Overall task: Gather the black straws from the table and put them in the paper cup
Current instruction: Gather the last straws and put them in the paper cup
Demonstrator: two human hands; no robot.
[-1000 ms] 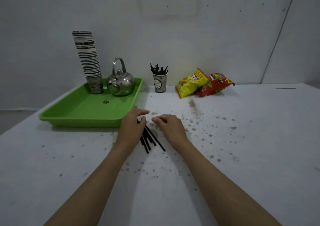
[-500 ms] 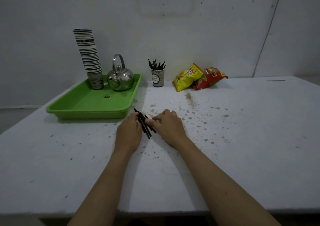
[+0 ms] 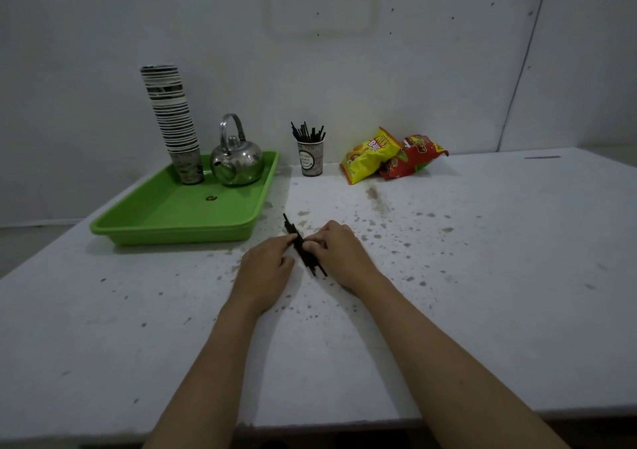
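Both hands meet over a bundle of black straws (image 3: 303, 245) at the middle of the desk (image 3: 482, 293); the left hand (image 3: 267, 269) pinches the bundle from its side, the right hand (image 3: 339, 248) curls its fingers round it from the other; the straws lie slanted, their far ends jutting toward the green tray (image 3: 179, 221); the paper cup (image 3: 311, 158), already holding straws, stands well apart near the wall, between the tray and two snack bags (image 3: 393, 153); a kettle (image 3: 237, 160) and a cup stack (image 3: 172, 121) stand on the tray.
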